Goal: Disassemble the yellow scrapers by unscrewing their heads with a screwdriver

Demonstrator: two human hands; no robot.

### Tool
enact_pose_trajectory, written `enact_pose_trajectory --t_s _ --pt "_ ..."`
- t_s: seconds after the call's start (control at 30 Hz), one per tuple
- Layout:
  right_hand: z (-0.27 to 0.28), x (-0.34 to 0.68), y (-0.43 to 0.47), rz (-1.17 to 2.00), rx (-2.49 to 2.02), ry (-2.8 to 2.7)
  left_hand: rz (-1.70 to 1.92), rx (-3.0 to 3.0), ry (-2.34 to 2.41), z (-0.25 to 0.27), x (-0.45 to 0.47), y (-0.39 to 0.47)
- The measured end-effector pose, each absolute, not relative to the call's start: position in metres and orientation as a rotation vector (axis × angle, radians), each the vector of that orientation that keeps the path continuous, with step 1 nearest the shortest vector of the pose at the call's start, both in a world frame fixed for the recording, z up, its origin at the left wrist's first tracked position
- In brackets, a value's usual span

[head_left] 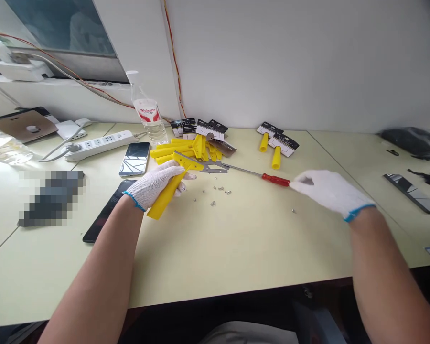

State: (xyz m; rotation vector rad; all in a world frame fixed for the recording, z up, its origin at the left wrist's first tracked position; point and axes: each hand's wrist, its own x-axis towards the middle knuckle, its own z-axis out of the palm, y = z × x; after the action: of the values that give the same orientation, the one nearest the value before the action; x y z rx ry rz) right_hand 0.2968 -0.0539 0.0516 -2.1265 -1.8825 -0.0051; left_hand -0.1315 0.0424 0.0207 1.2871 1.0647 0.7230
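Observation:
In a white knit glove, my left hand (165, 181) is closed around a yellow scraper (166, 195), its wide head up and its handle slanting down to the left. My right hand (326, 191), gloved the same way, pinches the end of a red-handled screwdriver (275, 180). The screwdriver's thin shaft points left, its tip by some flat grey metal blades (213, 166). Several small screws (220, 188) lie scattered between the hands, and a single screw (294, 210) sits below my right hand. Behind my left hand is a pile of yellow scrapers (179, 149).
Two yellow handles (276, 157) with black-and-white cards lie near the wall. On the left are a water bottle (150, 117), a power strip (102, 145), a phone (134, 159) and a dark phone (105, 215). A black flat object (413, 193) lies at right.

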Motion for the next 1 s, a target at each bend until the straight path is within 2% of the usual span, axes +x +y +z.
enact_pose_trajectory --t_s 0.4,1.0 --pt "0.032 0.262 -0.108 0.318 -2.167 -1.943 0.629 1.335 1.043 0.024 -0.125 0.036" --pt "0.022 0.123 -0.043 0.405 -1.715 -2.183 0.651 1.413 1.039 0.025 -0.119 0.031"
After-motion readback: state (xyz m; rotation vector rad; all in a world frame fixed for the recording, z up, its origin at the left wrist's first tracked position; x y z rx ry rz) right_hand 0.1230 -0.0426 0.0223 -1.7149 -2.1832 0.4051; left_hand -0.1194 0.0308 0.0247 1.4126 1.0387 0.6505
